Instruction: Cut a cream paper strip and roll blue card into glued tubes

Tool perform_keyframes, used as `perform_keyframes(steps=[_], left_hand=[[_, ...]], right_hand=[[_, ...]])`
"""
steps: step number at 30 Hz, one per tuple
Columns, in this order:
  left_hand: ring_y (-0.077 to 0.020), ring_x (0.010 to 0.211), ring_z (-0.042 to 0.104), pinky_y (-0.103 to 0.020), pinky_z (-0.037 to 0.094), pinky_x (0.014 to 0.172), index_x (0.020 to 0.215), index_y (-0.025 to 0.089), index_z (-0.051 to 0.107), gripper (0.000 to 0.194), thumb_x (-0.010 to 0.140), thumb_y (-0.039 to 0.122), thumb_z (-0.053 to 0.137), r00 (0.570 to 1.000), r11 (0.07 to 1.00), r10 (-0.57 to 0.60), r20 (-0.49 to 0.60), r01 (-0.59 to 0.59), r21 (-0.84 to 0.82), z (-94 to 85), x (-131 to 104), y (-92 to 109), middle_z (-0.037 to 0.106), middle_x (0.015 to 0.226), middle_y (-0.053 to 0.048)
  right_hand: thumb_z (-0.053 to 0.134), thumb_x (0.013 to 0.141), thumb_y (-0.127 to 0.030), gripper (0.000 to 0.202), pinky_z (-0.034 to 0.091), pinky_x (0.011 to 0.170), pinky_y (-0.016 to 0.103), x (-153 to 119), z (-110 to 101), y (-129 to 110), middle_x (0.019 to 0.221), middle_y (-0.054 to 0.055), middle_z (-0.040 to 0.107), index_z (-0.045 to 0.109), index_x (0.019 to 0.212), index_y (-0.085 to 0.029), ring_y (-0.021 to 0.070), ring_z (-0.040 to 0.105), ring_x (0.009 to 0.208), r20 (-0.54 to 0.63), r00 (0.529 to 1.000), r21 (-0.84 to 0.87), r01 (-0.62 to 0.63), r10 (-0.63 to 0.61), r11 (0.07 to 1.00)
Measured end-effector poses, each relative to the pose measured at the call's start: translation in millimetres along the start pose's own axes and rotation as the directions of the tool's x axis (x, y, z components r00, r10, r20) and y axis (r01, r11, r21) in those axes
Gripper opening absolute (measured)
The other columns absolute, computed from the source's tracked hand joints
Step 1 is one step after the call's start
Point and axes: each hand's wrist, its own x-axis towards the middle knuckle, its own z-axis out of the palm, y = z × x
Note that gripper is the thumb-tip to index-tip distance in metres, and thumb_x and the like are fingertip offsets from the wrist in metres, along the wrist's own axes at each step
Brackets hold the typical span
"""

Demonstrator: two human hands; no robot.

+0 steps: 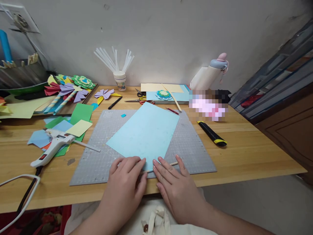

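Note:
A light blue sheet of paper point(146, 130) lies slanted on the grey cutting mat point(90, 171), its near corner under my fingers. Along that corner runs a thin wooden stick point(174, 164). My left hand point(124, 181) pinches the stick and the paper edge, its fingers bent above and its thumb on the near side. My right hand point(178, 187) rests with fingers stretched out over the stick and paper, holding nothing in its grasp. Part of the stick is hidden beneath both hands.
At left are a white glue gun point(53, 147) with its cord and paper scraps point(80, 112). A black-and-yellow utility knife point(211, 133) lies at right. Behind stand a paper cup point(119, 81) of straws and a bottle point(207, 76); scissors point(139, 100) lie near the mat.

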Motion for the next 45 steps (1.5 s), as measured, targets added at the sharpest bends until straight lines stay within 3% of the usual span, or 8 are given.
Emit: perform_keyframes(steps=[8, 13, 18, 24, 31, 35, 40, 45], left_hand=[[-0.0184, 0.091, 0.056, -0.037, 0.033, 0.083, 0.103, 0.023, 0.063, 0.023, 0.088, 0.016, 0.048, 1.0, 0.999, -0.008, -0.03, 0.007, -0.035, 3.3, -10.5, 1.3, 0.065, 0.099, -0.003], [-0.018, 0.094, 0.057, -0.035, 0.034, 0.086, 0.111, 0.021, 0.061, 0.027, 0.089, 0.016, 0.046, 0.997, 0.998, 0.069, -0.032, -0.069, 0.013, 8.8, -11.7, 7.8, 0.067, 0.102, -0.003], [-0.0194, 0.1, 0.057, -0.036, 0.032, 0.087, 0.109, 0.013, 0.062, 0.027, 0.092, 0.015, 0.042, 0.976, 0.954, 0.218, -0.027, -0.207, 0.217, 17.2, -13.7, 9.4, 0.068, 0.107, -0.006], [-0.0209, 0.112, 0.052, -0.038, 0.031, 0.093, 0.106, 0.014, 0.065, 0.028, 0.09, 0.015, 0.043, 0.956, 0.891, 0.288, 0.057, -0.289, 0.349, 21.8, -17.4, 6.5, 0.065, 0.116, -0.007], [-0.0206, 0.112, 0.052, -0.037, 0.032, 0.091, 0.113, 0.013, 0.064, 0.032, 0.088, 0.017, 0.043, 0.953, 0.888, 0.294, 0.065, -0.298, 0.35, 17.3, -16.7, 5.3, 0.065, 0.118, -0.007], [-0.0204, 0.108, 0.054, -0.038, 0.032, 0.09, 0.109, 0.017, 0.064, 0.03, 0.087, 0.017, 0.044, 0.972, 0.924, 0.224, 0.066, -0.233, 0.302, 15.7, -13.0, 7.1, 0.065, 0.115, -0.005], [-0.0269, 0.113, 0.051, -0.043, 0.03, 0.096, 0.126, 0.014, 0.052, 0.044, 0.085, 0.029, 0.051, 0.999, 0.96, -0.023, 0.04, 0.011, 0.278, 6.2, -10.6, -2.1, 0.059, 0.121, -0.012], [-0.0292, 0.115, 0.048, -0.047, 0.032, 0.094, 0.134, 0.016, 0.043, 0.05, 0.088, 0.035, 0.047, 0.987, 0.964, -0.097, -0.132, 0.126, 0.236, -7.7, -15.5, -20.2, 0.053, 0.124, -0.015]], right_hand=[[0.043, 0.097, -0.026, 0.034, 0.002, 0.117, 0.045, 9.0, 3.3, 1.3, 0.136, 0.002, 0.054, 0.056, 0.128, -0.018, 0.0161, 0.041, 0.131, -0.013, 0.999, -0.016, -0.049, 0.049, 0.999], [0.041, 0.098, -0.026, 0.034, 0.006, 0.117, 0.045, 11.7, 6.6, 1.6, 0.134, 0.003, 0.056, 0.057, 0.126, -0.018, 0.0162, 0.044, 0.13, -0.03, 0.998, -0.033, -0.049, 0.048, 0.998], [0.037, 0.098, -0.023, 0.036, 0.008, 0.116, 0.049, 15.9, 5.7, 4.3, 0.139, 0.004, 0.05, 0.054, 0.129, -0.016, 0.0186, 0.043, 0.13, 0.051, 0.997, -0.024, -0.054, 0.055, 0.998], [0.032, 0.098, -0.021, 0.042, 0.025, 0.11, 0.057, 20.1, -6.2, 10.5, 0.146, 0.006, 0.04, 0.044, 0.138, -0.014, 0.0221, 0.038, 0.134, 0.248, 0.966, 0.081, -0.1, 0.077, 0.992], [0.037, 0.095, -0.025, 0.055, 0.026, 0.113, 0.051, 7.3, -10.3, -2.1, 0.148, 0.013, 0.035, 0.028, 0.144, -0.002, 0.0242, 0.031, 0.138, 0.21, 0.977, 0.108, 0.014, -0.036, 0.994], [0.043, 0.094, -0.038, 0.062, 0.031, 0.112, 0.047, 10.9, -6.2, -6.5, 0.149, 0.013, 0.032, 0.033, 0.143, -0.003, 0.0268, 0.031, 0.137, 0.254, 0.967, 0.089, 0.006, -0.028, 0.996], [0.041, 0.095, -0.04, 0.058, 0.026, 0.115, 0.047, 20.5, -4.5, -5.4, 0.149, 0.011, 0.032, 0.036, 0.143, -0.008, 0.026, 0.03, 0.138, 0.339, 0.94, 0.118, -0.082, 0.037, 0.99], [0.032, 0.097, -0.045, 0.061, 0.022, 0.116, 0.045, 27.4, -3.1, -3.3, 0.153, 0.012, 0.023, 0.031, 0.146, -0.009, 0.0248, 0.02, 0.142, 0.389, 0.918, 0.192, -0.166, 0.08, 0.967]])
